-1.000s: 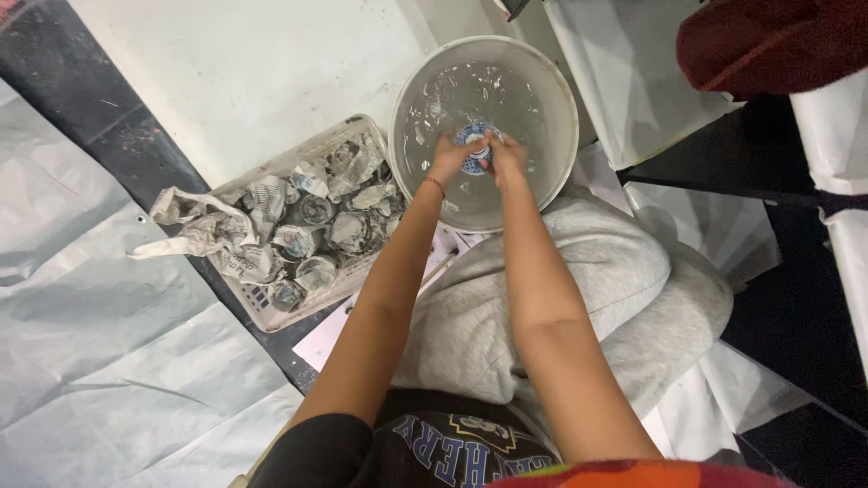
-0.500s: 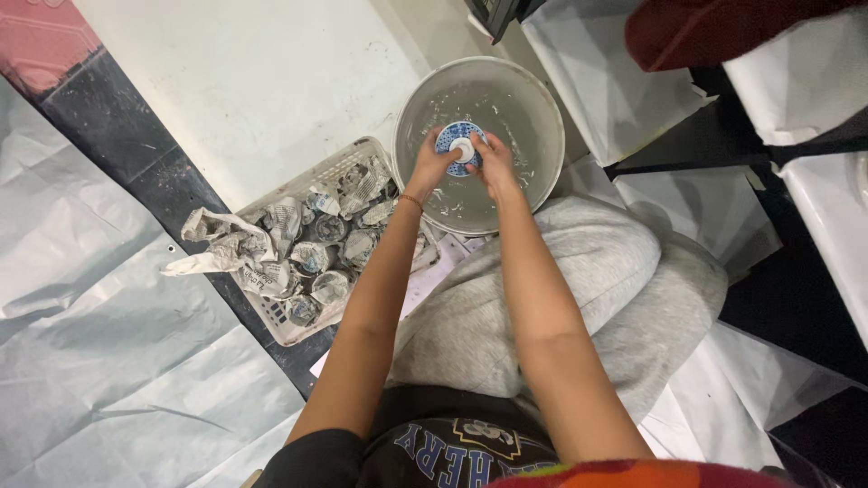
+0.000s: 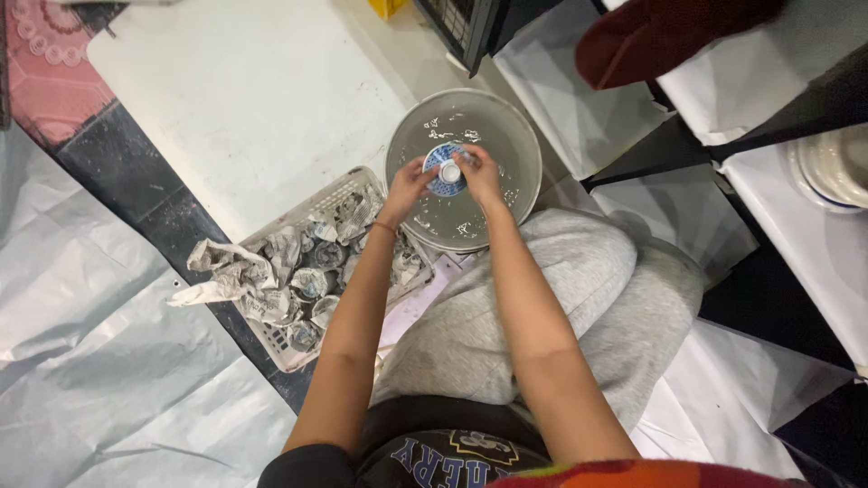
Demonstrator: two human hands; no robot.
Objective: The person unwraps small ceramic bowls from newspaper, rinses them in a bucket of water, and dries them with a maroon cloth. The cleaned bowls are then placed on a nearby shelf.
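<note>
My left hand point(image 3: 409, 187) and right hand point(image 3: 479, 172) grip the blue-patterned cup point(image 3: 445, 170) upside down over the water basin point(image 3: 524, 136); I should rub gently and hold firmly.

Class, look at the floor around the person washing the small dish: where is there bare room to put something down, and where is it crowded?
Free: the white board behind the basket and left of the basin; also the grey sheet at the near left. Crowded: the basket, packed with newspaper-wrapped pieces, and the basin, where the left hand and right hand hold the blue-and-white dish.

basket point(image 3: 357, 185) items paper-wrapped, plates point(image 3: 836, 167) cut off
</note>
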